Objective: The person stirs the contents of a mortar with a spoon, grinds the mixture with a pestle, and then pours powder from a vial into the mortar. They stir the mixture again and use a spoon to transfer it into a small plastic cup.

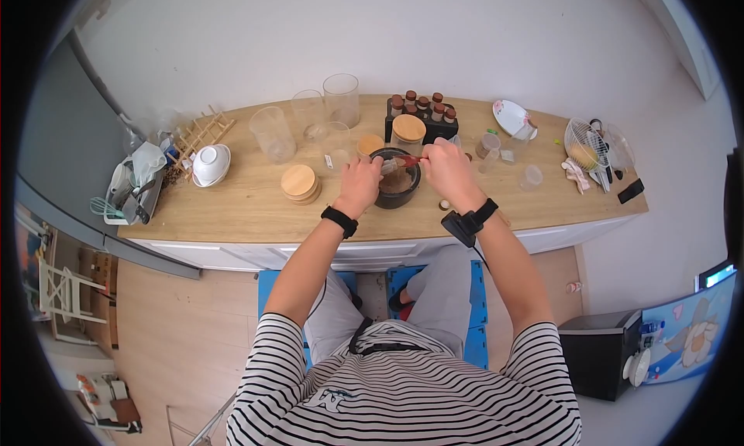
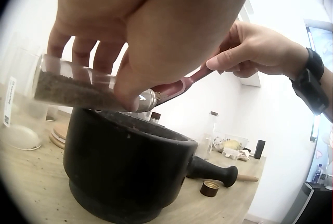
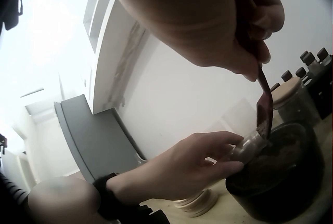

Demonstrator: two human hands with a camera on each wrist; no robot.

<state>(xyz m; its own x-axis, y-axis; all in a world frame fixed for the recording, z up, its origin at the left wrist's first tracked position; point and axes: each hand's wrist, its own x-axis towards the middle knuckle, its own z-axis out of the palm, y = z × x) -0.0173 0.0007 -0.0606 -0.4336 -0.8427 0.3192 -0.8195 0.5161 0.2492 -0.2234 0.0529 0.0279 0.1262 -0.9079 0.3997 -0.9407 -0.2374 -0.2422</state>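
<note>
My left hand (image 1: 359, 186) grips a small glass bottle (image 2: 73, 93) of brown ground powder, tipped nearly level over the black mortar (image 2: 125, 167). Pinched by its handle in my right hand (image 1: 449, 171) is a dark red scoop (image 2: 174, 88). The scoop's head meets the bottle's mouth, where some brown bits show. Brown powder lies inside the mortar, seen from the head view. Beside the mortar, a black knobbed handle (image 2: 216, 171) and a small brown screw cap (image 2: 209, 188) lie on the wooden counter (image 1: 256, 213).
Behind the mortar stand a black rack (image 1: 391, 128) of brown-capped bottles and a wooden-lidded jar (image 1: 408, 128). Several clear glass containers (image 1: 271, 134) are at the back left, with round wooden lids (image 1: 300, 182) nearer. White bowls (image 1: 209, 165) sit further left; a wire basket (image 1: 585, 144) is far right.
</note>
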